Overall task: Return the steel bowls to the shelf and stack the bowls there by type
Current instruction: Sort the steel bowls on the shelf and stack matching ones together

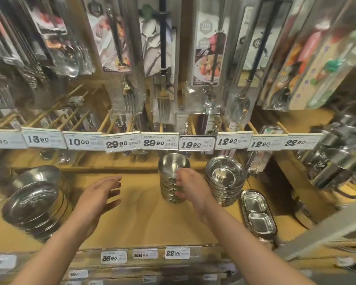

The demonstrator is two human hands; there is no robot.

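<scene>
On the yellow-brown wooden shelf (136, 219), a tall stack of small deep steel bowls (173, 177) stands upright at about 12 o'clock from the person, its long axis vertical, with a shorter stack of wider, shallow steel bowls (225, 179) just beside it at 1 o'clock, the two types kept apart. The right hand (186, 183) is at the tall stack, its fingers curled around the near right side of the rims as if steadying or squaring them. The left hand (100, 194) hovers over bare shelf at 10 o'clock, fingers spread and relaxed, holding nothing, well apart from the stack. The right hand is thus the one in contact, and any straightening of the column likely falls to it, the left free to come across and brace the far side. A flat two-compartment steel tray (257, 212) lies at 3 o'clock, and large steel lidded pots (35, 200) sit at 9 o'clock.
</scene>
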